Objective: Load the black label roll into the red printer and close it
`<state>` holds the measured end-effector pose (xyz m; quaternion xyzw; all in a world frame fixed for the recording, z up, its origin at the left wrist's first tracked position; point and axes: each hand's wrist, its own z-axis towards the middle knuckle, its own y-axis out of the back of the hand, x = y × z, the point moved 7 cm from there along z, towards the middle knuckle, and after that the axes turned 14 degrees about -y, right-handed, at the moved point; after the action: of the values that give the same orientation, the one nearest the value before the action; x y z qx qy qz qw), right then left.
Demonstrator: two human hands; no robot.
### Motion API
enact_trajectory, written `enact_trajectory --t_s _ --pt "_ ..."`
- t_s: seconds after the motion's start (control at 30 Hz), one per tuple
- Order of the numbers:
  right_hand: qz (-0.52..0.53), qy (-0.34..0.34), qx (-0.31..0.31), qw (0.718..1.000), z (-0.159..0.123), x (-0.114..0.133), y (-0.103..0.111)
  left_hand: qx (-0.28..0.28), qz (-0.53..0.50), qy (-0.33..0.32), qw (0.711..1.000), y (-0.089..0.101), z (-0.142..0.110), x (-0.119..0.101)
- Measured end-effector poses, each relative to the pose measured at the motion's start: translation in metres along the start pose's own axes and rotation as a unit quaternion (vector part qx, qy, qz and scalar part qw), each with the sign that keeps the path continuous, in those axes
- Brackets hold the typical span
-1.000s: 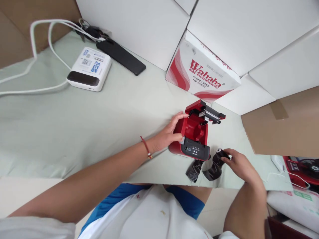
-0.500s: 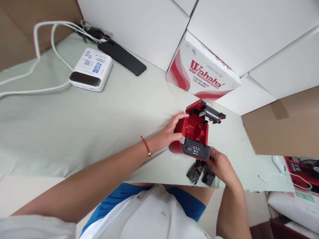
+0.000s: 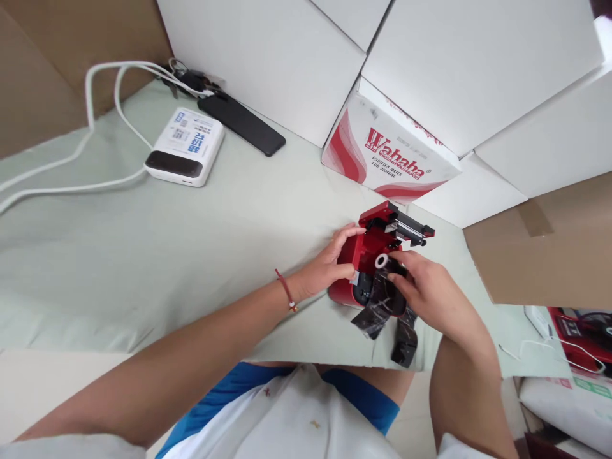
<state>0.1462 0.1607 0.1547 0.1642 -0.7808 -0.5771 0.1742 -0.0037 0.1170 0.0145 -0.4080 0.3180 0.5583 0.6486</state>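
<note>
A small red printer (image 3: 364, 252) with its lid tipped open stands on the pale green table cover (image 3: 191, 242). My left hand (image 3: 329, 264) grips the printer's left side, thumb on the rim. My right hand (image 3: 423, 287) is closed on a black ribbon roll (image 3: 385, 280) with a white core and holds it over the printer's open bay. Loose black film hangs down from the roll. A second black roll end (image 3: 405, 341) lies at the table's front edge.
A white box device (image 3: 186, 146) with white cables sits at the far left, a black phone (image 3: 241, 124) behind it. White cartons and a red-printed Wahaha carton (image 3: 387, 156) line the back. A brown cardboard sheet (image 3: 549, 248) lies at the right.
My right hand picked up the black roll from the table in front of the printer and raised it over the open bay. My left hand has stayed on the printer.
</note>
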Motion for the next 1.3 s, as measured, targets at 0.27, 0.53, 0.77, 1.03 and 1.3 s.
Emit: enact_trajectory --t_s 0.27,0.53,0.77,1.03,1.3 --pt "-0.122 0.014 0.125 0.984 0.037 0.032 -0.021 -0.033 -0.064 0.046 0.996 0.0 0.0 -0.001" --pt "-0.088 0.075 0.14 0.983 0.042 0.026 -0.026 -0.029 -0.061 0.037 0.997 -0.001 0.0 -0.005" --pt "0.069 0.137 0.059 0.986 -0.023 0.007 0.004 -0.039 -0.104 0.049 0.993 -0.004 0.002 -0.008" --pt "0.183 0.118 -0.081 0.973 -0.059 -0.014 0.027 -0.012 0.056 -0.06 0.996 -0.001 0.001 -0.024" --pt "0.234 0.039 -0.365 0.9 -0.032 -0.035 0.048 0.055 0.355 -0.378 0.853 -0.05 -0.034 -0.073"
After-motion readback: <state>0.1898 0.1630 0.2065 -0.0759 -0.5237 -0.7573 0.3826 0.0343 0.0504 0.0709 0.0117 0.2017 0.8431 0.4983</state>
